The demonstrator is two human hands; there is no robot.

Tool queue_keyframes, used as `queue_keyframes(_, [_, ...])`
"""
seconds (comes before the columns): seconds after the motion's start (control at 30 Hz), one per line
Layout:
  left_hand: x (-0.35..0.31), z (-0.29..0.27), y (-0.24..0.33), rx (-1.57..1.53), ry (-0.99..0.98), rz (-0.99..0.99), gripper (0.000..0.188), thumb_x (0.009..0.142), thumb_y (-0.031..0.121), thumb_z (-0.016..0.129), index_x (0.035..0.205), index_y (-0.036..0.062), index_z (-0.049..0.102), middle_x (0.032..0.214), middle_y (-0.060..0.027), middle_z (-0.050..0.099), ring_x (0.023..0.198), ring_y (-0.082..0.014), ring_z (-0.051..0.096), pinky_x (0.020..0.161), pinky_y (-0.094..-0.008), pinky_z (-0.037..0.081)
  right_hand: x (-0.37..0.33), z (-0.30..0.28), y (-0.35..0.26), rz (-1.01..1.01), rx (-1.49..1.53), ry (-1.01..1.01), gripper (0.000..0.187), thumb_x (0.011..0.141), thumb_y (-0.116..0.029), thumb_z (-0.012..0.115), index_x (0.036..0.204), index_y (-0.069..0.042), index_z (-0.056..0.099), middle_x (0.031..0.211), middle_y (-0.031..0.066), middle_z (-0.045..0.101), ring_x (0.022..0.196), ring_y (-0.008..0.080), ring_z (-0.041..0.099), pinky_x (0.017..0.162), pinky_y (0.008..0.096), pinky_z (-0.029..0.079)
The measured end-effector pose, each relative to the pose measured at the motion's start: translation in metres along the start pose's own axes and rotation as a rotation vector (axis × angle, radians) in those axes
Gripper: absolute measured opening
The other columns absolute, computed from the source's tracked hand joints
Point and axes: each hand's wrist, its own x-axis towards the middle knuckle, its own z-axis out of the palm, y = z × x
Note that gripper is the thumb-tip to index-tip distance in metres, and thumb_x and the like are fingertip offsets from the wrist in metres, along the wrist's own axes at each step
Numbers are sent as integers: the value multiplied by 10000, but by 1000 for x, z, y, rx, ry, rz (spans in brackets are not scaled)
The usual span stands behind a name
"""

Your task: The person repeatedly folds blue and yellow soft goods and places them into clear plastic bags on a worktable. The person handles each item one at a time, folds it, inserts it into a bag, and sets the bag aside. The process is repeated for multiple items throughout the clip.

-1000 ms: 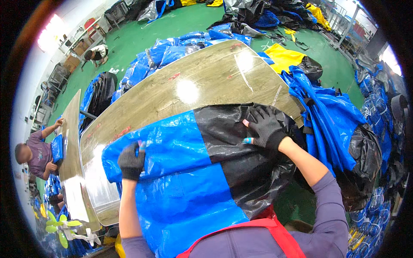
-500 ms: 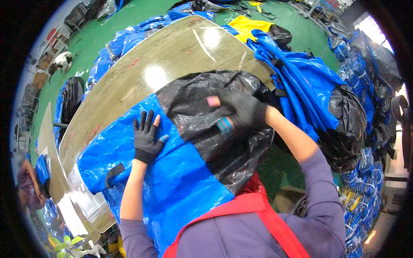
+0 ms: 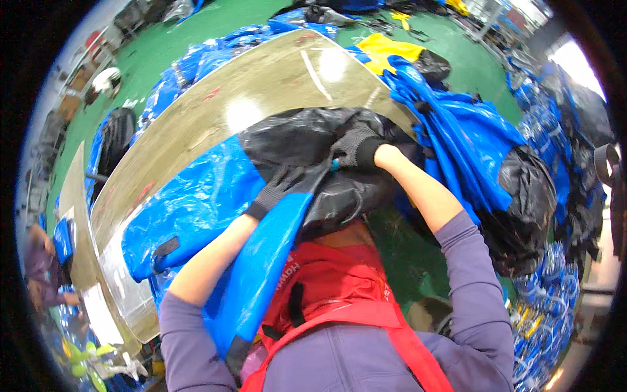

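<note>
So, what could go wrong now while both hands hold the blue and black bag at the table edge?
1. Much of the bag hangs off the table toward the person; it might slide down.
2. The left hand and right hand bunch the black part, so it may crease or fold unevenly.
3. Blue bags piled at the right edge could snag it.
</note>
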Motion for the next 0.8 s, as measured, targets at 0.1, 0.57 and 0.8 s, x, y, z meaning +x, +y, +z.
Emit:
queue_keyframes(0.1, [-130, -55, -5, 34, -230, -69, 528, 844, 261, 524, 1362, 177, 469, 1452, -143, 395, 1384, -315, 312, 1138, -534, 200, 23, 28, 25, 56, 2, 7, 490, 806, -585, 525, 980, -164, 705, 973, 136, 689, 886, 336, 647, 840, 484, 447])
queue_keyframes(0.57, [-446, -87, 134, -825, 962, -1672, 364, 950, 288, 575, 1200, 24, 551, 1116, -125, 616, 937, -225, 613, 875, -365, 482, 28, 27, 24, 237, 93, -147, 550, 811, -622, 555, 944, -114, 719, 951, 148, 689, 915, 347, 640, 856, 458, 446])
queue_keyframes(0.8, [-469, -7, 68, -259, 437, -1708, 692, 887, 568, 518, 1246, -23, 545, 1155, -302, 589, 1056, -470, 565, 916, -479, 448, 47, 18, 8, 326, -182, -238, 764, 771, -765, 448, 902, -67, 730, 930, 206, 682, 880, 368, 658, 817, 471, 496])
